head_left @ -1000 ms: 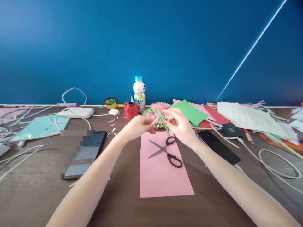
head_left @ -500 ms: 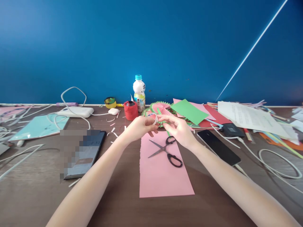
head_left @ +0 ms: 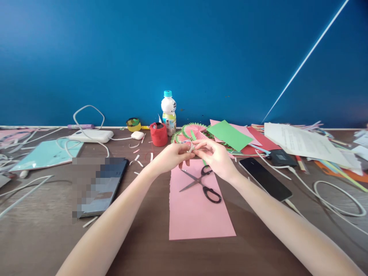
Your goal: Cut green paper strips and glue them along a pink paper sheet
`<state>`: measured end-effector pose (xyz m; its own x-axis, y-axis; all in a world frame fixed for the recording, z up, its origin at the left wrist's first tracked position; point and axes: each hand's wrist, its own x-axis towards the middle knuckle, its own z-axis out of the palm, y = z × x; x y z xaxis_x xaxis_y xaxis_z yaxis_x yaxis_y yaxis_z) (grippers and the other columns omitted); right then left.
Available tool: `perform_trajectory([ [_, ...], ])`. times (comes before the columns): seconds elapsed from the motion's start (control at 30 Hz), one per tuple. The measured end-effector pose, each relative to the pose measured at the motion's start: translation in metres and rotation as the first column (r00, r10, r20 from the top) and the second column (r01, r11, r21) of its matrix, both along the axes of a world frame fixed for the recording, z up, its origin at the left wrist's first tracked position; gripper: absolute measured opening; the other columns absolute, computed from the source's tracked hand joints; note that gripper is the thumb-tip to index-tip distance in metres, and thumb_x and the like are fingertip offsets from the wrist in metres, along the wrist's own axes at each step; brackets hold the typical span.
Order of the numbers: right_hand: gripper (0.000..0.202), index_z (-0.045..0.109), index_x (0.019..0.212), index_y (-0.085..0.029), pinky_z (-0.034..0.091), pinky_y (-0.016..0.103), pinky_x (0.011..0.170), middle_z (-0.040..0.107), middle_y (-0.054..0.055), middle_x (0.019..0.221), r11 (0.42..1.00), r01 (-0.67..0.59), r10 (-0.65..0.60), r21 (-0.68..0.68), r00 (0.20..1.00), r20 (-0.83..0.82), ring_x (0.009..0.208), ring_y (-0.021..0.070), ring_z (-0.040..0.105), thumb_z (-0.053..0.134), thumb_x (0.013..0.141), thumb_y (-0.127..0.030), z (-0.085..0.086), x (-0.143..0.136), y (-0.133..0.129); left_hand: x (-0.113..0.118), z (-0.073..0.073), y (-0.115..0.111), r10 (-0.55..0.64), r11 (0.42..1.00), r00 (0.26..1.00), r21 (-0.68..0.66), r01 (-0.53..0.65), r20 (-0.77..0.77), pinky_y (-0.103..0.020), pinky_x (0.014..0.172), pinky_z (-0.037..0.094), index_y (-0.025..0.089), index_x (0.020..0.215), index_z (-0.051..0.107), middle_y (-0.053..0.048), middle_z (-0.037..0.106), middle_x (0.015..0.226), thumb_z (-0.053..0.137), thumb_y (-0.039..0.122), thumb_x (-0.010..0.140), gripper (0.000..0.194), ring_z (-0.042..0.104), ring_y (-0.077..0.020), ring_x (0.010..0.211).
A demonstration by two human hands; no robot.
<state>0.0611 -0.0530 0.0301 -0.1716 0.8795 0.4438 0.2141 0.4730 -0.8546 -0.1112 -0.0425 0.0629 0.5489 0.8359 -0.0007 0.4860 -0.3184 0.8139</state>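
My left hand [head_left: 174, 156] and my right hand [head_left: 215, 158] meet above the far end of a pink paper sheet [head_left: 195, 218]. A small whitish curled strip [head_left: 191, 147] is pinched between the fingertips of both; its material is too small to tell. Black-handled scissors [head_left: 198, 180] lie with blades apart on the sheet, just below the hands. Right behind the fingers are pink and green pleated paper fans [head_left: 196, 130], partly hidden by them.
A red roll [head_left: 159, 135] and a bottle [head_left: 168, 113] stand behind the left hand. Phones lie at left [head_left: 106, 188] and right [head_left: 266, 178]. Green paper [head_left: 230, 135], a printed sheet [head_left: 304, 143], white cables and paper scraps surround the work area. A blue wall [head_left: 184, 57] rises behind.
The fingers of both hands have shifted slightly, with the left fingertips a little lower and closer to the right ones. The scissors and pink sheet stay in place.
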Motion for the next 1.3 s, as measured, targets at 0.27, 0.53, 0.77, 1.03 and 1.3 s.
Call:
perform_trajectory([
  [0.27, 0.011, 0.056, 0.076, -0.019, 0.05, 0.032, 0.07, 0.064, 0.003, 0.08, 0.995, 0.1, -0.1, 0.001, 0.995, 0.011, 0.073, 0.0161, 0.062, 0.061, 0.077, -0.029, 0.012, 0.008, 0.0, -0.004, 0.005, 0.0, 0.043, 0.999, 0.996, 0.016, -0.042, -0.08, -0.024, 0.057, 0.033, 0.018, 0.073, 0.063, 0.004, 0.045, 0.054, 0.041, 0.036, 0.082, 0.03, 0.044, -0.0116, 0.056],
  [0.53, 0.013, 0.057, 0.074, -0.02, 0.049, 0.034, 0.071, 0.065, 0.002, 0.077, 0.99, 0.134, -0.134, 0.03, 0.991, 0.002, 0.075, 0.0172, 0.062, 0.063, 0.076, -0.031, 0.021, 0.018, 0.0, -0.013, 0.007, 0.007, 0.04, 0.999, 0.999, -0.023, -0.04, -0.014, -0.025, 0.056, 0.031, 0.019, 0.075, 0.063, 0.004, 0.042, 0.056, 0.038, 0.028, 0.081, 0.028, 0.039, -0.0119, 0.056],
  [0.77, 0.015, 0.056, 0.075, -0.019, 0.052, 0.035, 0.073, 0.066, 0.003, 0.076, 0.997, 0.071, -0.072, -0.023, 0.995, -0.071, 0.077, 0.018, 0.065, 0.063, 0.076, -0.032, 0.021, 0.018, 0.001, -0.013, 0.006, 0.008, 0.017, 0.998, 0.999, -0.059, -0.015, 0.03, -0.024, 0.058, 0.033, 0.018, 0.077, 0.063, 0.004, 0.045, 0.054, 0.039, 0.029, 0.082, 0.027, 0.041, -0.0116, 0.056],
  [1.03, 0.022, 0.053, 0.077, -0.019, 0.054, 0.036, 0.071, 0.068, 0.005, 0.077, 0.993, 0.017, -0.032, -0.115, 0.991, -0.133, 0.077, 0.0195, 0.067, 0.065, 0.074, -0.037, 0.025, 0.017, -0.001, -0.011, 0.004, 0.007, -0.062, 0.991, 0.997, -0.119, 0.066, 0.039, -0.027, 0.064, 0.04, 0.016, 0.084, 0.06, 0.0, 0.058, 0.061, 0.039, 0.035, 0.082, 0.028, 0.051, -0.0136, 0.06],
  [1.3, 0.023, 0.056, 0.075, -0.018, 0.055, 0.036, 0.071, 0.067, 0.003, 0.074, 0.994, 0.0, -0.017, -0.105, 0.987, -0.159, 0.073, 0.0187, 0.067, 0.07, 0.07, -0.036, 0.026, 0.018, -0.001, -0.009, 0.013, 0.001, 0.01, 0.998, 1.0, -0.067, -0.008, 0.022, -0.025, 0.056, 0.028, 0.018, 0.069, 0.057, 0.003, 0.037, 0.057, 0.036, 0.022, 0.079, 0.023, 0.035, -0.0119, 0.057],
])
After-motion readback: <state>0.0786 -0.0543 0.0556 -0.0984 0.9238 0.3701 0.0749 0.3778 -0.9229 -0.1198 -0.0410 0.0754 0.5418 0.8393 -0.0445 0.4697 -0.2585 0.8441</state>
